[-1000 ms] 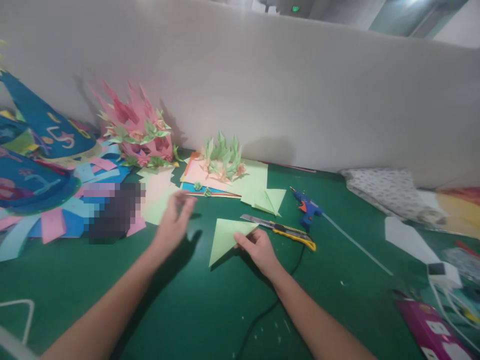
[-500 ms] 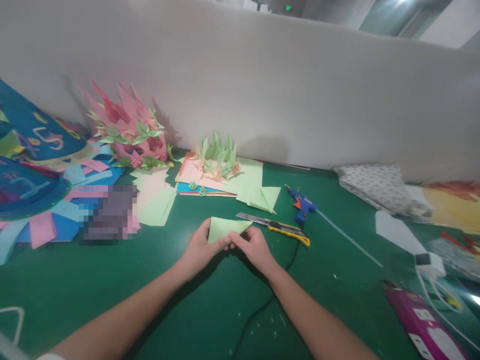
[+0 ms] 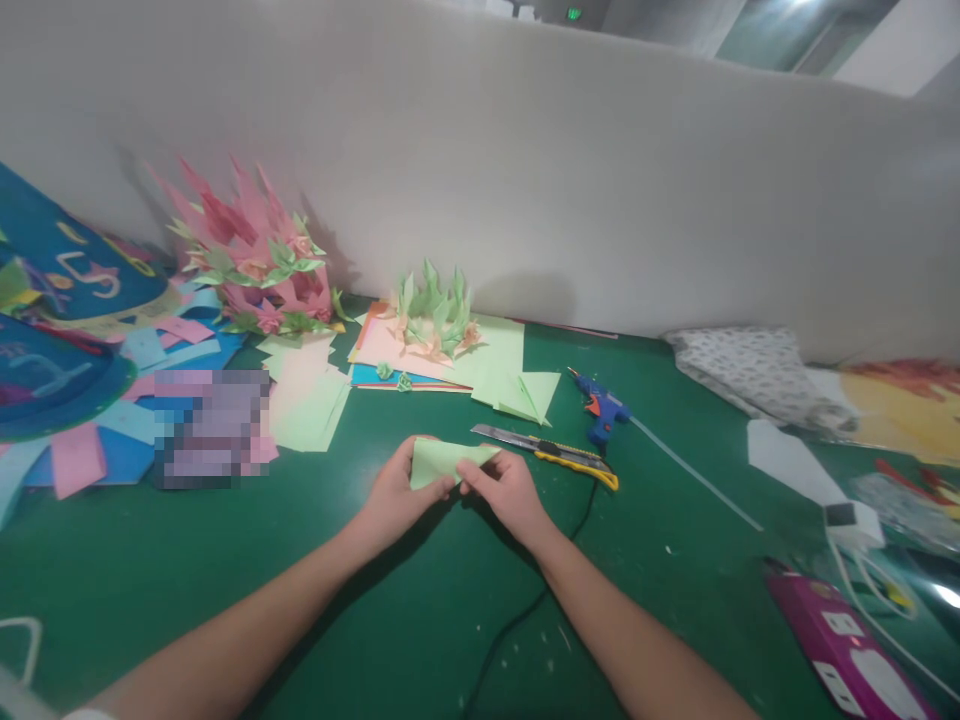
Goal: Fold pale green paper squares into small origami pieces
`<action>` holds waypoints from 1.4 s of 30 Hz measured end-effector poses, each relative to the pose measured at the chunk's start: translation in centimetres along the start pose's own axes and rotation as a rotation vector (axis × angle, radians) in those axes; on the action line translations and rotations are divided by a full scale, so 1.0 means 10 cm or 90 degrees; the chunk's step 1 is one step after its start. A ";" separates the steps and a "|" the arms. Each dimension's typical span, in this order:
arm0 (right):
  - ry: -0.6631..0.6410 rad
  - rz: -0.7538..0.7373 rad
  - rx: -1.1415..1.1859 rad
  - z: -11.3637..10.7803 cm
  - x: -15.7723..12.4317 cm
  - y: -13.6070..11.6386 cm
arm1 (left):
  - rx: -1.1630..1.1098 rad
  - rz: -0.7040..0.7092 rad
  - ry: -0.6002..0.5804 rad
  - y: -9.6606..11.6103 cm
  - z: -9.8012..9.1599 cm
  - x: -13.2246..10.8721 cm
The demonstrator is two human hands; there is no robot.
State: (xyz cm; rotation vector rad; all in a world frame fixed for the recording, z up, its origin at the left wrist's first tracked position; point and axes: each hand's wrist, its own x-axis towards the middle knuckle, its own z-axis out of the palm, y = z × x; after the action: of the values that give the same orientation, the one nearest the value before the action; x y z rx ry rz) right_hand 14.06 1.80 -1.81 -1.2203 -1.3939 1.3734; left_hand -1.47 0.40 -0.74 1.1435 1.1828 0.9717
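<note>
One green worktop [image 3: 390, 620] carries everything. Both hands, the left hand [image 3: 396, 493] and the right hand [image 3: 508, 490], pinch a folded light green paper [image 3: 442, 460] between them near the worktop's middle. Just beyond lies a yellow utility knife [image 3: 551, 455], beside a blue glue gun [image 3: 600, 412].

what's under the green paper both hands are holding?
Green mat shows around the light green folded paper. Left hand and right hand pinch its lower edge; directly beneath is covered.
</note>
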 end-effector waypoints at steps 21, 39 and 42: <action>-0.018 -0.014 0.007 0.01 0.00 -0.01 | 0.028 -0.006 -0.005 0.01 0.00 -0.02; 0.112 -0.041 0.036 -0.02 0.01 -0.02 | -0.019 -0.021 -0.005 0.08 -0.02 -0.02; 0.157 -0.060 0.041 -0.03 0.01 -0.04 | -0.030 -0.027 -0.004 0.09 -0.02 -0.02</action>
State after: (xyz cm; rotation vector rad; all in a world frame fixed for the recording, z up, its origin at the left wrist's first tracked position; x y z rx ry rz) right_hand 14.28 1.99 -1.43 -1.2198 -1.2095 1.1515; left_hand -1.68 0.36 0.15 1.0795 1.1687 0.9577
